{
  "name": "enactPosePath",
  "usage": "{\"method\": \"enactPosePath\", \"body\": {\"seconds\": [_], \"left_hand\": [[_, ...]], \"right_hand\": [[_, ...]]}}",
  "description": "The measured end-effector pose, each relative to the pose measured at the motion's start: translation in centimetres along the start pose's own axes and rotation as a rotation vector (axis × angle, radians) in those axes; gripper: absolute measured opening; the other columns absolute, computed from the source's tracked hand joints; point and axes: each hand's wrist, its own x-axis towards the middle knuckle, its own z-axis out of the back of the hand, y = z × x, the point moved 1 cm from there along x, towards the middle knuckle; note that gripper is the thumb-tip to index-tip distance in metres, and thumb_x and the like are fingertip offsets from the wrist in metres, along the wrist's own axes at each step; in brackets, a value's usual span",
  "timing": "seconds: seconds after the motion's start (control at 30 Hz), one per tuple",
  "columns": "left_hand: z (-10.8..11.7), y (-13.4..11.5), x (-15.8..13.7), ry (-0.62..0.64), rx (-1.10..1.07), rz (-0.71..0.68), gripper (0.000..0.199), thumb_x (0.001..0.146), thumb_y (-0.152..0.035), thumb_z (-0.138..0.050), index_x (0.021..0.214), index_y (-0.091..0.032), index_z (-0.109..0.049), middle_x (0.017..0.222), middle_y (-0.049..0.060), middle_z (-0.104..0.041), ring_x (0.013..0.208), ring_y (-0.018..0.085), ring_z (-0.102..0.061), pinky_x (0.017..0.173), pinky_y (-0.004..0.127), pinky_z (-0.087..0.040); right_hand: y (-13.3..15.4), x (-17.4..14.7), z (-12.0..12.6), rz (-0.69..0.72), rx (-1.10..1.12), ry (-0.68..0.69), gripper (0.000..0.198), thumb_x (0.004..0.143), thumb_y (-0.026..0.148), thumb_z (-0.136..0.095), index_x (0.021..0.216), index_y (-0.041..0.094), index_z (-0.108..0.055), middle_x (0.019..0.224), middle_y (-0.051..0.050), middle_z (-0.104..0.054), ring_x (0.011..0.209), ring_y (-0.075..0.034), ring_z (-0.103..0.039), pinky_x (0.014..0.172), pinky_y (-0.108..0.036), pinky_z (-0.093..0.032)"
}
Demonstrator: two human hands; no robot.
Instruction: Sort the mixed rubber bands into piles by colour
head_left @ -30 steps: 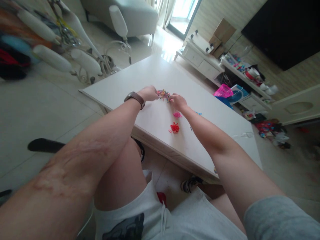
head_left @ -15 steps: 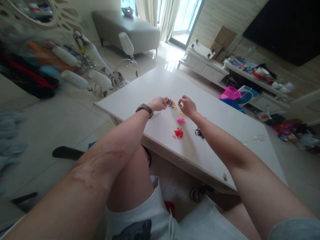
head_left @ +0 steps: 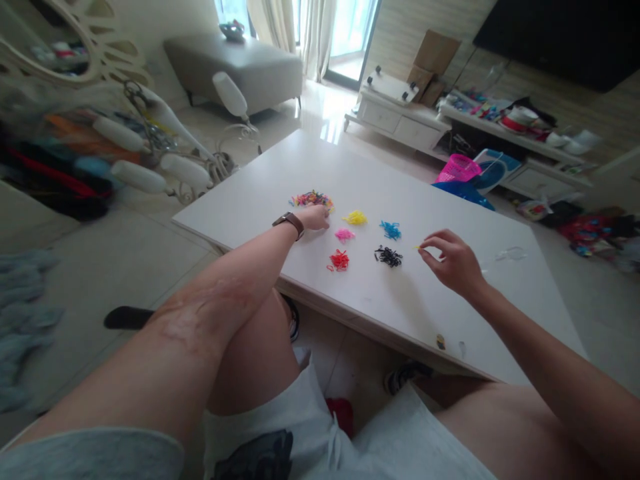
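Note:
On the white table (head_left: 280, 160), small rubber bands lie sorted by colour in loose piles. A mixed pile (head_left: 313, 198) is at the far left. Nearer are yellow bands (head_left: 355, 218), pink bands (head_left: 345, 235), blue bands (head_left: 391, 230), red bands (head_left: 339, 261) and black bands (head_left: 389, 257). My left hand (head_left: 316, 217), with a watch on its wrist, is at the near edge of the mixed pile, fingers bent together; anything in them is too small to name. Right of the black and blue piles, my right hand (head_left: 450, 260) pinches a tiny yellow rubber band (head_left: 417, 247) above the table.
A small yellow figure (head_left: 441, 342) lies by the table's near edge, beside a small clear piece (head_left: 462, 348). Clear plastic (head_left: 511, 253) rests at the right. A lamp with white shades (head_left: 185, 171) stands on the left; a pink basket (head_left: 459, 168) is beyond the table.
My right hand has moved right and nearer, away from the mixed pile, with the yellow rubber band. My left hand stays by that pile. The view has shifted, and the yellow and blue piles now show fully.

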Motion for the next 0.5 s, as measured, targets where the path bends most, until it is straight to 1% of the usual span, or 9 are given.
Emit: {"method": "enactPosePath", "body": {"seconds": [0.07,0.13,0.2,0.3,0.37,0.5], "left_hand": [[-0.1,0.4,0.4,-0.056,-0.031,-0.016,0.035,0.063,-0.027,-0.074,0.097,-0.02,-0.075,0.115,0.009,-0.069,0.116,0.027,-0.058,0.101,0.026,-0.042],[-0.1,0.8,0.8,-0.101,-0.057,-0.047,0.031,0.063,-0.024,-0.072,0.094,-0.019,-0.075,0.12,0.01,-0.066,0.12,0.027,-0.056,0.104,0.025,-0.04],[-0.1,1.2,1.3,-0.1,-0.086,-0.04,0.029,0.061,-0.024,-0.073,0.089,-0.019,-0.074,0.119,0.01,-0.065,0.119,0.027,-0.056,0.103,0.024,-0.04],[0.0,1.1,1.5,-0.093,-0.101,0.004,0.024,0.057,-0.021,-0.074,0.08,-0.019,-0.072,0.11,0.009,-0.066,0.116,0.027,-0.056,0.102,0.025,-0.04],[0.2,0.6,1.4,-0.101,-0.1,0.03,0.019,0.056,-0.019,-0.074,0.075,-0.019,-0.07,0.104,0.007,-0.066,0.112,0.026,-0.057,0.099,0.024,-0.041],[1.0,-0.5,0.4,-0.091,-0.162,0.142,0.016,0.054,-0.015,-0.075,0.066,-0.02,-0.066,0.082,0.004,-0.065,0.096,0.024,-0.06,0.085,0.024,-0.045]], "right_hand": [[-1.0,-2.2,0.5,-0.065,0.027,-0.046,0.013,0.09,0.034,-0.059,0.088,0.026,-0.07,0.098,-0.008,-0.066,0.085,-0.025,-0.064,0.063,-0.038,-0.053],[-1.7,-3.6,0.7,-0.109,0.045,-0.074,0.014,0.09,0.035,-0.059,0.088,0.027,-0.071,0.097,-0.009,-0.066,0.081,-0.025,-0.064,0.06,-0.038,-0.052],[-2.1,-4.3,1.0,-0.121,0.056,-0.058,0.015,0.089,0.035,-0.06,0.087,0.027,-0.072,0.098,-0.009,-0.066,0.079,-0.024,-0.064,0.061,-0.039,-0.052],[-2.1,-4.6,1.7,-0.15,0.053,-0.091,0.016,0.09,0.035,-0.059,0.087,0.025,-0.072,0.098,-0.009,-0.066,0.082,-0.024,-0.064,0.066,-0.038,-0.052],[-1.8,-4.7,2.1,-0.16,0.05,-0.085,0.017,0.09,0.035,-0.059,0.086,0.024,-0.071,0.098,-0.009,-0.066,0.085,-0.025,-0.063,0.068,-0.038,-0.051],[-1.4,-5.2,2.7,-0.148,0.059,-0.05,0.017,0.09,0.033,-0.058,0.085,0.023,-0.07,0.097,-0.008,-0.066,0.089,-0.024,-0.062,0.071,-0.037,-0.051]]}}
